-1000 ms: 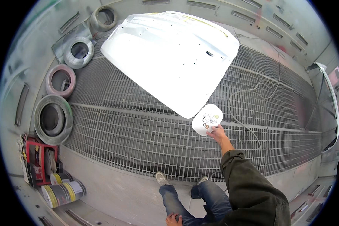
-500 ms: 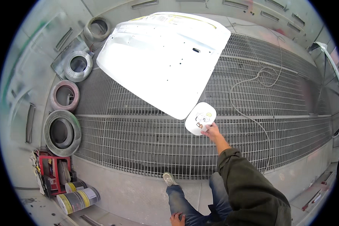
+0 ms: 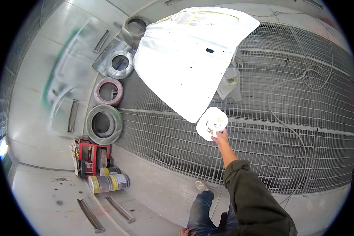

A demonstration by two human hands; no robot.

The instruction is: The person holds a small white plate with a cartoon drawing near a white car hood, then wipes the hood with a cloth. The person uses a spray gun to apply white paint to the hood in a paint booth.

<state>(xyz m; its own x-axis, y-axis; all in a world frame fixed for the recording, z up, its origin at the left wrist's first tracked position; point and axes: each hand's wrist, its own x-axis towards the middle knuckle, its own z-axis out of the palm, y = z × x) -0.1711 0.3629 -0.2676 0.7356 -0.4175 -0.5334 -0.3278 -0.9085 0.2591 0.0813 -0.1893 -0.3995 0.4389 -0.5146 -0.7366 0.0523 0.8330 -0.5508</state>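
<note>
Presently, the right hand (image 3: 222, 137) pinches a rounded white plate (image 3: 211, 117) by its near edge; the white vehicle panel (image 3: 177, 70) lies just up-left. The left hand (image 3: 186, 232) is farther; its grip I cannot tell.

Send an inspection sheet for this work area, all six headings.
Surface: metal grating, pale floor strip alongside.
Main things: printed white plate, near the lower corner of a holed white panel; contact unclear.
Clutter: four tyres, red rack, two grey-yellow cylinders.
Hands: right hand grips the plate's edge; left hand mostly cut off at the lower edge.
Cables: one hose or cable looping over the grating.
Surroundings: paint-marked walls.
</note>
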